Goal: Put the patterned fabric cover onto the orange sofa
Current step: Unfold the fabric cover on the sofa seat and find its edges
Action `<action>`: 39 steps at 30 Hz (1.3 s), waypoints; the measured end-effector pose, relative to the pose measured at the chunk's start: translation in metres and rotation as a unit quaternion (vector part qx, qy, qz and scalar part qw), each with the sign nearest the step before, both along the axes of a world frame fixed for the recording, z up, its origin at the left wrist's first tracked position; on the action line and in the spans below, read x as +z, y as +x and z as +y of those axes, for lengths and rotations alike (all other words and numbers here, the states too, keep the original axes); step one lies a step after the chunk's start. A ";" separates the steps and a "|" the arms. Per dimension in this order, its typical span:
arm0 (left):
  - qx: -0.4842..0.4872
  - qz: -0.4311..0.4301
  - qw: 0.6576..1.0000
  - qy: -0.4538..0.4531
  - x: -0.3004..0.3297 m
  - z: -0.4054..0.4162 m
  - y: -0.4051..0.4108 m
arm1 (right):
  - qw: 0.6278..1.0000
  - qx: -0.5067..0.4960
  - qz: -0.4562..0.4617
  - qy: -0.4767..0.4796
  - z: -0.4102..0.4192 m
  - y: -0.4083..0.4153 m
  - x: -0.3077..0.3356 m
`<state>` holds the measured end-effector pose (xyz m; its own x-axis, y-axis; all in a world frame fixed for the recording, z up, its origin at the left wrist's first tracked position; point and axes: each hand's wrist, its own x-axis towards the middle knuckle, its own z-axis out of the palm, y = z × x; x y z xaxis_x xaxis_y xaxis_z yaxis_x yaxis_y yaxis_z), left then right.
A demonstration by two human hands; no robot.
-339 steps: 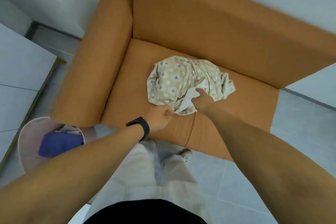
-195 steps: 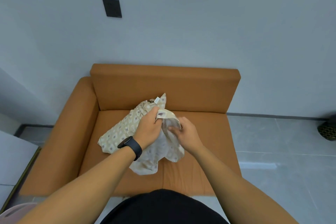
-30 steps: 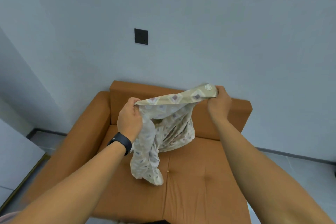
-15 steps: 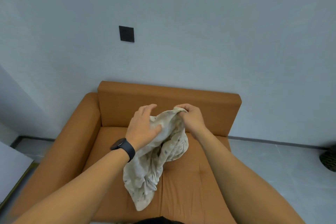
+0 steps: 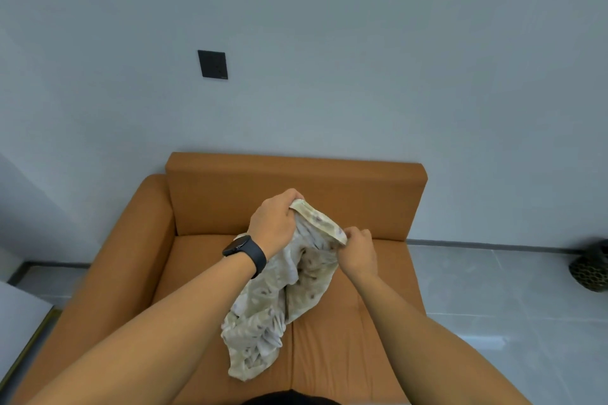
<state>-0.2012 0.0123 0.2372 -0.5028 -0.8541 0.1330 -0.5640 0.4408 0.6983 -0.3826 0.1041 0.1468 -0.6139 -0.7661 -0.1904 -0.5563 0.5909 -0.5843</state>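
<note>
Both hands are raised above the seat of the sofa (image 5: 345,332) and are clamped on one cloth. Left hand (image 5: 274,222): fingers curled tightly round a bunched upper edge of the cover (image 5: 283,293), knuckles toward the sofa's backrest; a dark watch (image 5: 245,251) sits on that wrist. Right hand (image 5: 357,251): thumb and fingers pinch the same hemmed edge a little to the right of and lower than the left hand, so a short length of hem runs taut between the two grips.

Cover: beige with a pale repeated pattern, blurred in places. It hangs crumpled from the two hands in a loose bundle, and its lowest folds reach down over the front part of the sofa's seat, close to the centre seam. Whether those folds touch the seat cannot be told. No part of it is spread over the sofa's backrest or arm.

Sofa: orange, with one padded arm on its left side and a straight backrest set against a grey wall (image 5: 362,59). On that wall, above the sofa's left end, is a dark square plate (image 5: 213,64). On the grey tiled floor (image 5: 493,289), well to the right of the sofa, stands a dark patterned round object (image 5: 590,268), partly cut off by the frame edge.
</note>
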 end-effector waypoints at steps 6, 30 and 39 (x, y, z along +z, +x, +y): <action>0.094 0.002 0.996 0.007 0.005 -0.020 0.011 | 0.989 -0.038 -0.049 0.137 -0.025 -0.020 0.007; 0.178 -0.076 0.975 -0.109 -0.028 -0.042 0.077 | 0.891 -0.095 -0.400 -0.193 -0.039 -0.004 0.074; -0.030 -0.094 0.995 -0.026 -0.010 -0.007 0.016 | 0.954 0.060 -0.232 -0.179 -0.043 0.000 0.103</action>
<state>-0.1848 0.0054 0.2274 -0.5730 -0.8161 0.0748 -0.6537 0.5102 0.5589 -0.3822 0.0615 0.2503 -0.4311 -0.8923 -0.1341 -0.2396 0.2565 -0.9364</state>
